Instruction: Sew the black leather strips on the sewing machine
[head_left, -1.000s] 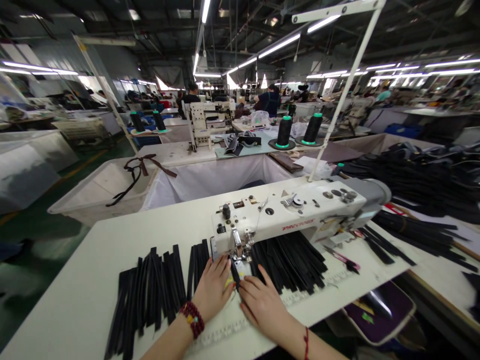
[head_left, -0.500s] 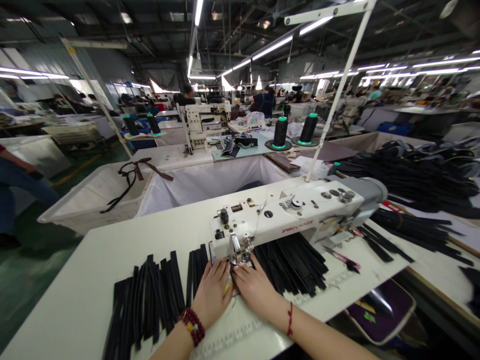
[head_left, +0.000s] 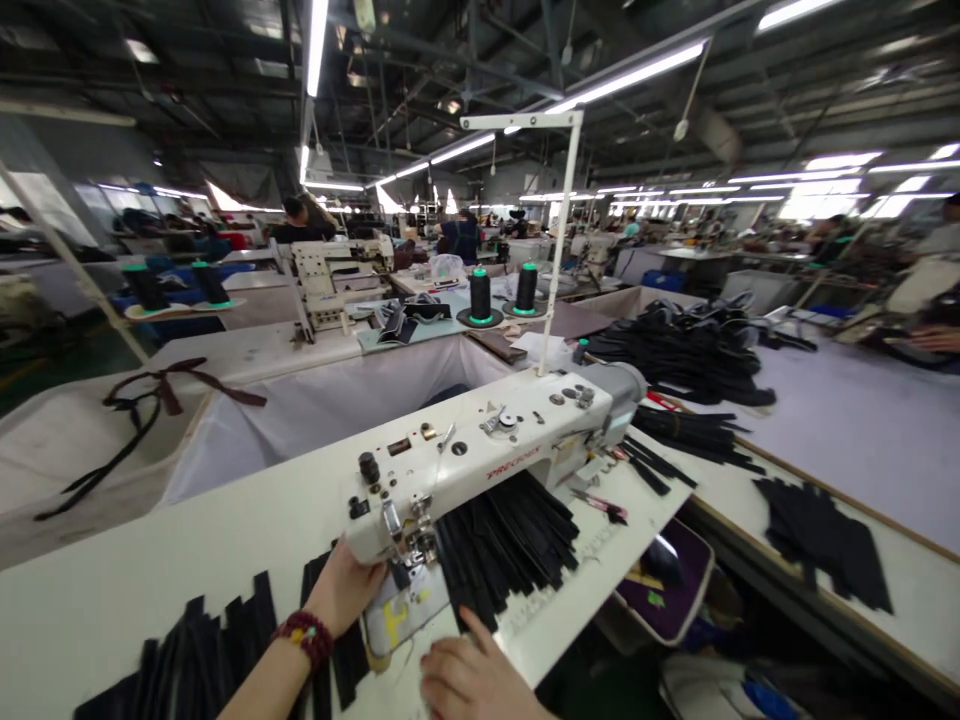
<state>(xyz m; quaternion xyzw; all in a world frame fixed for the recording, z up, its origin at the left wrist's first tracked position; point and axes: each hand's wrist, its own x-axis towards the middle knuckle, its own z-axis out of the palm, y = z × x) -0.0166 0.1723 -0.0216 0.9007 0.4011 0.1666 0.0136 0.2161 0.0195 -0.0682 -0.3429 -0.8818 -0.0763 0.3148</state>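
Note:
A white sewing machine (head_left: 480, 450) stands before me, its needle and presser foot (head_left: 411, 548) over a metal plate (head_left: 409, 610) with yellow marks. My left hand (head_left: 346, 590) is at the left side of the machine head; its fingertips are hidden behind the head. Under that wrist lie a few black strips (head_left: 349, 660). My right hand (head_left: 476, 670) is low, in front of the plate, with the index finger apart from the others. That finger is at the near ends of a pile of black strips (head_left: 506, 535) under the machine arm. No held thing shows in it.
More black strips (head_left: 195, 650) lie at the left. Pink-handled snips (head_left: 600, 505) rest by the machine's base. Behind are a cloth-lined bin (head_left: 300, 420) and black thread cones (head_left: 480, 297). Black pieces (head_left: 821, 540) lie on the right table. Other people work farther off.
Both hands were together at the presser foot. My right hand has drawn back toward me; my left has shifted to the left side of the machine head. My view has turned right.

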